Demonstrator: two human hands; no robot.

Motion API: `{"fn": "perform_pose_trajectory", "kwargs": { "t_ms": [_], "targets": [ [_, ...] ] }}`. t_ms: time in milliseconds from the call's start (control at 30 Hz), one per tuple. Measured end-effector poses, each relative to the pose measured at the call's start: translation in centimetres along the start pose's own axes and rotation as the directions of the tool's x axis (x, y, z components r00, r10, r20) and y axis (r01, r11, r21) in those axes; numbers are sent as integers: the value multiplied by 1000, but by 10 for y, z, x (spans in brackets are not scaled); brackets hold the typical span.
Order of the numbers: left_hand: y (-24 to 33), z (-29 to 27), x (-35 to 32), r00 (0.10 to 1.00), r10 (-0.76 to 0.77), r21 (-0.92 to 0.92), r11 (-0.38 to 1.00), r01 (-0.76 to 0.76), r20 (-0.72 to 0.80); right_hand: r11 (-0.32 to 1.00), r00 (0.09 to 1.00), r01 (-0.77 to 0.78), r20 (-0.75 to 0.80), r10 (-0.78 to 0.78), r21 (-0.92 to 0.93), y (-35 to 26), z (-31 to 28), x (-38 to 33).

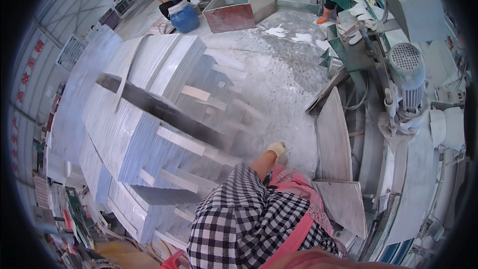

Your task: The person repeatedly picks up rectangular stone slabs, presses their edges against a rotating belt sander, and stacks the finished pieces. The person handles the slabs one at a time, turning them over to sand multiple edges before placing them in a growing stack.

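Stacks of grey stone slabs (149, 134) fill your left; cutting machine (406, 84) stands right. Curved slab (333, 139) leans near it. Your gloved hand (277, 149) hangs empty, loosely curled, between them; which one, can't tell. Likely between pieces: a lift needs both hands on an edge.

Matt grey stone slabs (144, 134) stacked at left, dusty rough concrete floor (279, 79) at centre, checked cloth sleeve (234, 219) below, dust-caked metal motor (408, 77) at right.
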State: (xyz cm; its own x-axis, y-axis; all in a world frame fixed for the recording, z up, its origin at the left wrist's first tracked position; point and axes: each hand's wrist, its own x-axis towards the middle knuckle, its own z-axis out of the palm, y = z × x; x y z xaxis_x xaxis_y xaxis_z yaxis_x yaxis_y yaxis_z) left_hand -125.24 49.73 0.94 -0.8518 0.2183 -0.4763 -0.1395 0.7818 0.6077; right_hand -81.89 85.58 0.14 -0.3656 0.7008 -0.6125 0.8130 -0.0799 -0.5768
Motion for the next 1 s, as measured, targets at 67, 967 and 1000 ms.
{"fn": "perform_pose_trajectory", "kwargs": {
  "t_ms": [67, 967, 1000],
  "targets": [
    [8, 7, -24, 998, 59, 62, 996, -57, -32, 1000, 1000, -23, 5, 23, 13, 20, -3, -4],
    [15, 24, 23, 998, -63, 60, 996, 61, 24, 480, 788, 591, 337, -515, -648, -16, -38, 9],
    [22, 17, 28, 998, -31, 167, 986, 22, 54, 558, 869, 484, 447, -214, -674, -25, -44, 3]
  ]
}}
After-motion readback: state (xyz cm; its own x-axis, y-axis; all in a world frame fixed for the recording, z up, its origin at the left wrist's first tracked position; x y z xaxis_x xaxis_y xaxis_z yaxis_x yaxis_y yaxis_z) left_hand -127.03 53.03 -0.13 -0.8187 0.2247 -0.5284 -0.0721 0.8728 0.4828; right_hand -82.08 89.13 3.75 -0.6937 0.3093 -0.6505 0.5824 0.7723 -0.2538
